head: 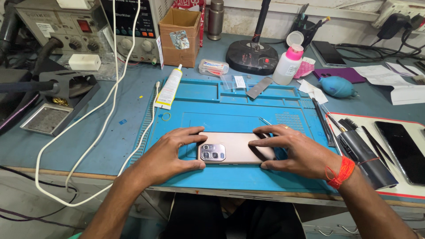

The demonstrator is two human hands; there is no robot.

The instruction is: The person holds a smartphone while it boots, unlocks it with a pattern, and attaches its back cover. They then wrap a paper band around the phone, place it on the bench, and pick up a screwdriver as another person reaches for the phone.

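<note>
Gripping a beige phone (237,147) face-down, both hands — left (170,155), right (294,150) — clasping its ends, long axis left-right, cameras leftward.

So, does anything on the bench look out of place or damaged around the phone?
Nothing looks damaged. The phone lies flat, back up, square on the blue mat, held at its ends by the left hand and right hand. One oddity: the pink-topped bottle stands with its flip cap open.

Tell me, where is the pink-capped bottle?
In the head view, the white bottle with the pink cap stands at the back right of the blue mat, beside the round black lamp base.
</note>
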